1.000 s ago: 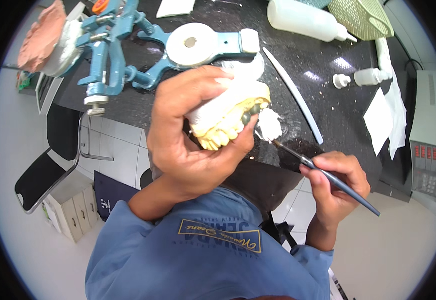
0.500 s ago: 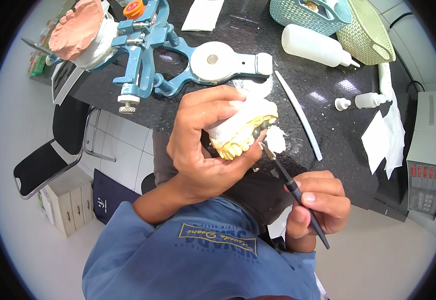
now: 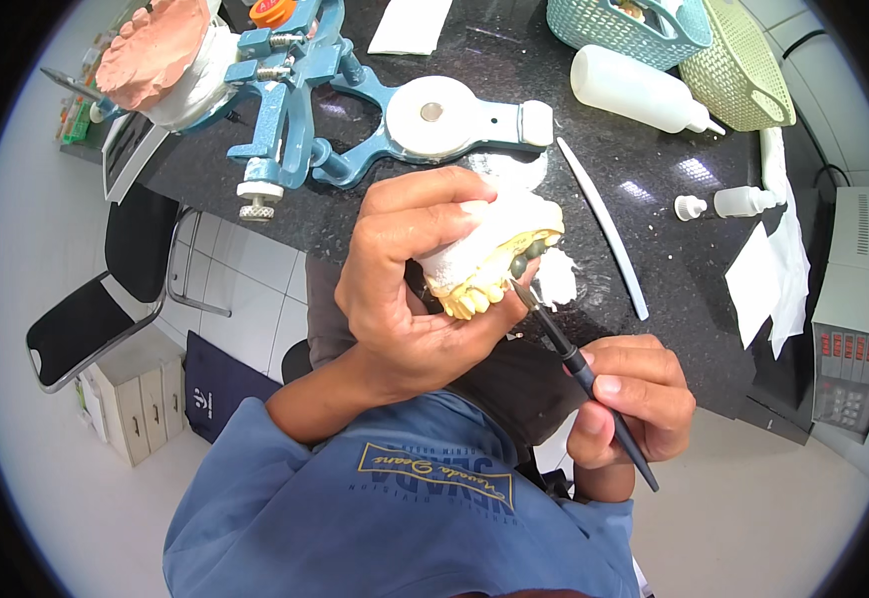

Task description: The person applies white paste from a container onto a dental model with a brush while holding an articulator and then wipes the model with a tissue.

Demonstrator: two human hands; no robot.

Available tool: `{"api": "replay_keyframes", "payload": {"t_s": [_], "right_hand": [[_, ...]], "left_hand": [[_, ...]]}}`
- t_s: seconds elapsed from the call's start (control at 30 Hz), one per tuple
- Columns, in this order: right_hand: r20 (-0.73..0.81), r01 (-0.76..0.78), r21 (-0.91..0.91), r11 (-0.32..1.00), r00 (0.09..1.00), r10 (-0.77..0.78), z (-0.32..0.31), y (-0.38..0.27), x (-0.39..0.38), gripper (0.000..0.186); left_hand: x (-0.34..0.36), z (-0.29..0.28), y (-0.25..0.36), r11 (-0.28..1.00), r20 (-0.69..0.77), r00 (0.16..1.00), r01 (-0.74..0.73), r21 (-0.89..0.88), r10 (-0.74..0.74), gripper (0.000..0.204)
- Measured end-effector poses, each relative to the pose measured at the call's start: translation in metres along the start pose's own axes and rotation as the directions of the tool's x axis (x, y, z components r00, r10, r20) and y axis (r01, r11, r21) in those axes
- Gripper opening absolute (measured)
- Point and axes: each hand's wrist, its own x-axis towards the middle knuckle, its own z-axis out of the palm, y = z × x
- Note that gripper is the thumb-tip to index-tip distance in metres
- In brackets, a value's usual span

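Up and left of your left grip, a pink dental cast [image 3: 150, 60] is mounted on the blue articulator [image 3: 273, 130]. Your left grip [image 3: 400, 289] clasps the yellow-and-white dental model [image 3: 479, 249] between thumb and fingers, dark green teeth [image 3: 519, 266] at its right end. Near them is the tip of the brush [image 3: 564, 344] (whether it touches, you can't tell), its handle pinched by your right grip [image 3: 639, 399]. Above that grip, a pale stick [image 3: 604, 229] lies on the black worktop [image 3: 679, 299].
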Motion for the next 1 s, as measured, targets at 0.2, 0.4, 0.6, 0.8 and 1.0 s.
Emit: {"api": "replay_keyframes", "payload": {"t_s": [0.2,0.4,0.6,0.8,1.0], "right_hand": [[0.006,-0.004,-0.010,1.000,1.000,0.004,-0.0004,-0.0002,0.0002,0.022],[0.002,-0.004,-0.013,1.000,1.000,0.004,0.0005,-0.0002,-0.0001,0.022],[0.012,-0.004,-0.026,1.000,1.000,0.005,-0.0004,-0.0013,0.0017,0.023],[0.015,-0.003,-0.020,1.000,1.000,0.003,-0.0019,-0.0008,0.0008,0.023],[-0.003,-0.001,-0.011,1.000,1.000,0.001,-0.0011,-0.0003,0.0002,0.023]], "left_hand": [[0.0007,0.0007,0.0015,1.000,0.003,1.000,0.014,-0.002,-0.014,0.057],[-0.0002,0.0000,0.0014,1.000,0.002,1.000,0.017,0.005,-0.017,0.057],[0.0007,0.0007,0.0014,1.000,0.001,1.000,0.013,0.006,-0.013,0.057],[0.0009,-0.0009,0.0019,1.000,0.007,1.000,0.011,0.022,-0.011,0.057],[0.0005,-0.0011,0.0022,1.000,0.010,1.000,0.026,0.009,-0.026,0.056]]}}
